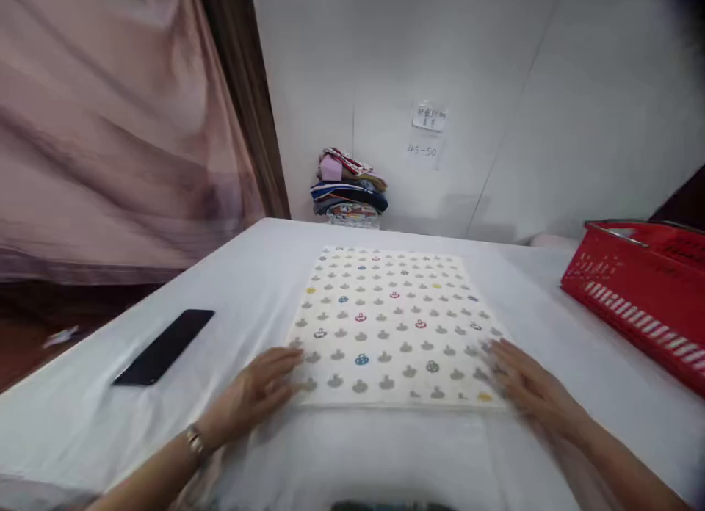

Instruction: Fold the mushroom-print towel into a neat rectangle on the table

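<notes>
A white cloth (pixel 396 316) printed with rows of small grey motifs and a few coloured ones lies flat on the white-covered table (pixel 258 276). Its near edge looks straight and slightly thick, like a fold. My left hand (pixel 256 390), with a bracelet at the wrist, rests at the near left edge of the cloth, fingers stretched out. At the near right edge, my right hand (pixel 534 386) touches the cloth with its fingers extended; it is a little blurred. Neither hand grips anything.
A black phone (pixel 165 348) lies left of my left hand. To the right stands a red plastic basket (pixel 633 291). Folded fabrics (pixel 349 188) are stacked beyond the far edge, by a wall with a paper sign (pixel 428 118). A pink curtain (pixel 121 129) hangs at left.
</notes>
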Demonstrator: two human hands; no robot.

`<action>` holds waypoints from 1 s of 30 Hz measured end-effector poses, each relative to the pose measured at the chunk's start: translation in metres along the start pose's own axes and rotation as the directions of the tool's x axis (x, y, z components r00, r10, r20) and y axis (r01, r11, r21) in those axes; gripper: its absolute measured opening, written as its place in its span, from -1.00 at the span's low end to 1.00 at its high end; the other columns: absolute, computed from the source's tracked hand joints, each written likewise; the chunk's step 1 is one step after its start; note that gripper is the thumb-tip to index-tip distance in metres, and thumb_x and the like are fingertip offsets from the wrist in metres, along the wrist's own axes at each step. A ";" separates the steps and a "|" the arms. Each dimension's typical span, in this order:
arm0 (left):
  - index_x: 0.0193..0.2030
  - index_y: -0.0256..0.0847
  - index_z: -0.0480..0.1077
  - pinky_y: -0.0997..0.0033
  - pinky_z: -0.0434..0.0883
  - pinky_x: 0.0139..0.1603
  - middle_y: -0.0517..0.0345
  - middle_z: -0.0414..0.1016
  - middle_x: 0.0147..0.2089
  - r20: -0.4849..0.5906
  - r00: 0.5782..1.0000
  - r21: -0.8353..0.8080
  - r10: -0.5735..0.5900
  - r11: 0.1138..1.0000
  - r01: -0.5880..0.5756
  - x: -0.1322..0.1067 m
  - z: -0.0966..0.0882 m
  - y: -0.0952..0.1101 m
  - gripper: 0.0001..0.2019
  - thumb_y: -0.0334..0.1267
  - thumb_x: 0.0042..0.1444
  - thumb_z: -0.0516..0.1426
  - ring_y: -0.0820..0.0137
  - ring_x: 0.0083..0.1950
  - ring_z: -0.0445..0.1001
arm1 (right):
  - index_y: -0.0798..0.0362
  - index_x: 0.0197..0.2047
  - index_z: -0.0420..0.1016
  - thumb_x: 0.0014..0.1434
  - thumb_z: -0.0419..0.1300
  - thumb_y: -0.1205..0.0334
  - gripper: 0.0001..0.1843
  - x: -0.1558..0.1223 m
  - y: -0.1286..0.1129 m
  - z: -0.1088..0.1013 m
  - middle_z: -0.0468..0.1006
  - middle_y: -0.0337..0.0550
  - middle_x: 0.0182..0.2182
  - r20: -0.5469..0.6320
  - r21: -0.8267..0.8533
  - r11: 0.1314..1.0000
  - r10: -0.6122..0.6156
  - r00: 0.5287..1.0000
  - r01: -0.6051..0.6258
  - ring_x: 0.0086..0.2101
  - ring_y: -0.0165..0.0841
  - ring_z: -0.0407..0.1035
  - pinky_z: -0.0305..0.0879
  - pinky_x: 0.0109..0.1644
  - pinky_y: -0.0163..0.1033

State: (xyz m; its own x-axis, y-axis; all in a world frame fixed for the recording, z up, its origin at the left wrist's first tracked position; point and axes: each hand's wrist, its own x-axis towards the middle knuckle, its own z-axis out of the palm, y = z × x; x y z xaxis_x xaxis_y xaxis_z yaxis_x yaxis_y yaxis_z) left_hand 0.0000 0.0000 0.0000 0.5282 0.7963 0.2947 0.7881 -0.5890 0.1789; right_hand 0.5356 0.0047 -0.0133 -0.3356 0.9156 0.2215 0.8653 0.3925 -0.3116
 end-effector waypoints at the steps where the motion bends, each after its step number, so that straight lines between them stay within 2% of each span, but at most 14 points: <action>1: 0.12 -0.11 0.24 0.36 0.35 0.08 0.08 0.33 0.12 0.000 1.000 0.005 0.007 1.000 -0.007 -0.008 0.001 0.004 -0.59 -0.15 0.11 0.08 0.31 0.12 0.31 | -0.06 0.24 0.12 0.16 0.05 0.06 -0.43 -0.011 0.000 0.002 0.15 -0.12 0.20 0.001 -0.016 0.999 -0.032 0.999 0.032 0.19 -0.16 0.00 0.11 0.17 0.04; 4: 0.08 -0.10 0.29 0.29 0.36 0.06 0.07 0.34 0.11 -0.011 1.000 0.031 0.027 0.999 -0.026 -0.024 0.005 0.014 -0.62 -0.19 0.09 0.08 0.29 0.10 0.32 | -0.07 0.20 0.19 0.14 0.07 0.13 -0.46 -0.038 0.002 0.008 0.21 -0.13 0.18 0.003 -0.063 0.991 -0.117 0.993 0.117 0.18 -0.17 0.01 0.11 0.18 0.03; 7: 0.01 -0.13 0.34 0.25 0.36 0.07 0.06 0.37 0.06 -0.036 0.998 0.076 0.047 0.996 -0.044 -0.026 0.005 0.021 -0.69 -0.31 0.10 0.03 0.29 0.08 0.33 | -0.08 0.19 0.20 0.13 0.04 0.22 -0.47 -0.051 0.011 0.011 0.18 -0.16 0.19 0.000 -0.111 0.976 -0.191 0.982 0.190 0.19 -0.18 0.01 0.07 0.20 0.04; 11: 0.01 -0.12 0.34 0.23 0.36 0.07 0.07 0.39 0.03 -0.025 0.996 0.124 0.084 0.989 -0.080 -0.023 0.003 0.026 -0.61 -0.47 0.05 -0.03 0.31 0.08 0.33 | -0.08 0.17 0.25 0.09 0.00 0.34 -0.46 -0.055 0.028 0.016 0.15 -0.17 0.20 -0.032 -0.189 0.963 -0.199 0.979 0.189 0.18 -0.18 0.03 0.12 0.18 0.02; 17: 0.05 -0.11 0.32 0.25 0.37 0.05 0.09 0.37 0.07 -0.024 0.997 0.141 0.069 0.988 -0.065 -0.029 0.002 0.027 -0.42 -0.61 -0.13 -0.09 0.31 0.11 0.30 | -0.10 0.15 0.27 0.13 -0.09 0.40 -0.47 -0.051 0.041 0.019 0.25 -0.17 0.15 0.012 -0.315 0.929 -0.199 0.980 0.193 0.12 -0.24 0.15 0.26 0.09 -0.05; 23: 0.04 -0.14 0.31 0.25 0.38 0.01 0.08 0.39 0.04 -0.020 0.998 0.185 0.063 0.981 -0.059 -0.024 0.000 0.029 -0.48 -0.58 -0.06 -0.09 0.31 0.07 0.33 | -0.06 0.17 0.25 0.10 -0.11 0.42 -0.43 -0.043 0.035 0.017 0.27 -0.16 0.14 -0.008 -0.381 0.909 -0.185 0.983 0.168 0.09 -0.25 0.21 0.29 0.06 -0.09; 30: 0.12 -0.18 0.22 0.25 0.36 0.03 0.00 0.33 0.10 -0.046 0.998 0.196 0.033 0.980 -0.024 -0.033 0.002 0.022 -0.59 -0.42 0.10 -0.03 0.29 0.11 0.30 | -0.03 0.15 0.26 0.11 -0.06 0.34 -0.48 -0.046 0.036 0.021 0.25 -0.12 0.16 -0.089 -0.378 0.896 -0.284 0.955 0.231 0.11 -0.23 0.18 0.27 0.09 -0.09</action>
State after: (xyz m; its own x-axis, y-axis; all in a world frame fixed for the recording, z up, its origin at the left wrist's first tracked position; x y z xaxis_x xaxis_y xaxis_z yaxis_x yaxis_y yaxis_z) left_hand 0.0010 -0.0386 -0.0079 0.5390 0.7693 0.3430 0.8222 -0.5691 -0.0156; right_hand 0.5743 -0.0212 -0.0545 -0.5328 0.7551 0.3821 0.8389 0.5305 0.1216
